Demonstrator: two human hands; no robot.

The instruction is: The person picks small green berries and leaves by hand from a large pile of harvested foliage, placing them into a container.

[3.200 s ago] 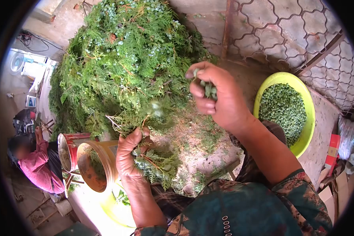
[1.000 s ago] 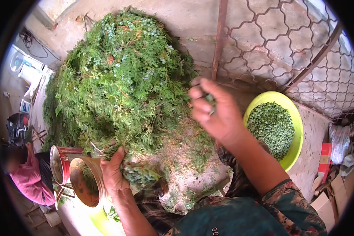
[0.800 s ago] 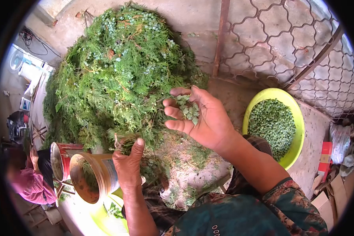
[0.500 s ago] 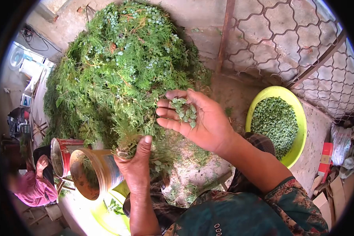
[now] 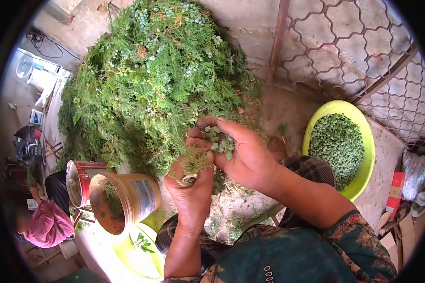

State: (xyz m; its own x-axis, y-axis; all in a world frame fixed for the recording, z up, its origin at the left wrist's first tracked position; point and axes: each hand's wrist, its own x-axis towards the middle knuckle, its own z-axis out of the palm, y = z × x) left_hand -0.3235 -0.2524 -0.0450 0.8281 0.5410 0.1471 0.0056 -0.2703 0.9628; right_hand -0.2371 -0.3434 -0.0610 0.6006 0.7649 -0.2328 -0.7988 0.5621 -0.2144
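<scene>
My left hand [image 5: 190, 195] is closed round a bunch of green conifer sprigs [image 5: 196, 162], its thumb near the cut stems. Right beside it, my right hand [image 5: 250, 158] is cupped with the palm up, fingers curled round a small heap of green seed cones [image 5: 222, 143]. The fingertips of my right hand come close to the sprigs; whether they touch cannot be made out. Beyond both hands rises a big pile of cone-bearing conifer branches [image 5: 146, 89]. A yellow-green basin [image 5: 370, 155] full of loose green cones stands at the right.
A tan bucket [image 5: 148, 195] with some greenery inside lies tilted beside a red bucket [image 5: 75, 186] at left. Below them is another yellow-green basin [image 5: 123, 254]. A person in a pink top [image 5: 49, 226] sits at far left. Metal lattice [image 5: 344, 42] leans at upper right.
My left hand has moved right and slightly up with the sprigs, up against my right hand. My right hand stays cupped round the cones. The view has shifted slightly.
</scene>
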